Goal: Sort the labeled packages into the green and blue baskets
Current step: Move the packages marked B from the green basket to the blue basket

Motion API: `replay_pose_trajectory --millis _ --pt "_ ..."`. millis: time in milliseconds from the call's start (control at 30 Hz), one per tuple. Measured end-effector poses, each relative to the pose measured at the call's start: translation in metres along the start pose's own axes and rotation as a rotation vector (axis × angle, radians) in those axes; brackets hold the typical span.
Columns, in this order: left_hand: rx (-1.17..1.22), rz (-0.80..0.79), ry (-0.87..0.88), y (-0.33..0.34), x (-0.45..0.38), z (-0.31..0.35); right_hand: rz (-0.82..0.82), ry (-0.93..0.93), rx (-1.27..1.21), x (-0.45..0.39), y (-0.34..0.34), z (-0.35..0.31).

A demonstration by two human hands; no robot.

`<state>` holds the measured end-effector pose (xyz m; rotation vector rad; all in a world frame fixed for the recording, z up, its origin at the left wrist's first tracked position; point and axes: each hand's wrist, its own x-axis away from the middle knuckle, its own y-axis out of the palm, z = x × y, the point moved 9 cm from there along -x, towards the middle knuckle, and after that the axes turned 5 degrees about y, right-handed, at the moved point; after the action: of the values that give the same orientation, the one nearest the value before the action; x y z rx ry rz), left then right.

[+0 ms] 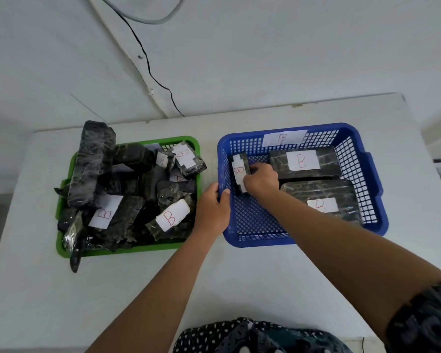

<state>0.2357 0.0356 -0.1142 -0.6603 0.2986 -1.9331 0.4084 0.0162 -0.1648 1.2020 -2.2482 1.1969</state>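
Note:
A green basket [61,200] on the left is heaped with several black wrapped packages [122,200], some with white labels marked B. On the right a blue basket [367,174] with a B tag on its far wall holds two flat labeled packages [303,163]. My right hand [261,179] is inside the blue basket and grips a small black package [239,169] with a B label, held upright against the basket's left wall. My left hand [213,206] holds the blue basket's left rim, thumb curled over the edge.
Both baskets stand on a white table [138,289] pushed against a white wall. A black cable [148,62] and a grey one run down the wall behind. One long package [92,161] sticks up over the green basket's far left rim.

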Motion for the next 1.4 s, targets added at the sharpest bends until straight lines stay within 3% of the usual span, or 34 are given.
replay_pose_trajectory --millis 200,333,500,633,733,867,967,1233,1400 --pt "-0.004 -0.017 0.001 0.000 0.002 0.002 0.030 -0.029 0.160 0.010 -0.002 -0.003" --pt "0.009 -0.039 0.008 -0.001 0.003 0.003 0.139 -0.257 0.203 0.034 -0.013 -0.042" --pt "0.001 -0.068 0.019 -0.002 0.001 0.004 -0.119 -0.362 -0.004 0.047 0.007 -0.099" --pt "-0.028 -0.229 -0.109 -0.001 0.010 0.007 -0.142 -0.396 0.003 0.046 0.006 -0.124" --pt "-0.033 -0.151 -0.030 -0.041 0.006 0.028 -0.147 -0.415 0.018 0.047 0.007 -0.129" --pt "-0.235 0.071 0.107 -0.120 -0.017 0.057 -0.171 -0.406 0.058 0.054 0.021 -0.129" --pt "-0.323 0.150 0.168 -0.148 -0.034 0.063 -0.155 -0.380 0.138 0.057 0.032 -0.125" --pt "-0.407 0.077 0.199 -0.149 -0.062 0.046 -0.171 -0.359 0.202 0.067 0.045 -0.122" --pt "-0.393 0.079 0.186 -0.149 -0.064 0.035 -0.276 -0.315 -0.007 0.066 0.035 -0.117"
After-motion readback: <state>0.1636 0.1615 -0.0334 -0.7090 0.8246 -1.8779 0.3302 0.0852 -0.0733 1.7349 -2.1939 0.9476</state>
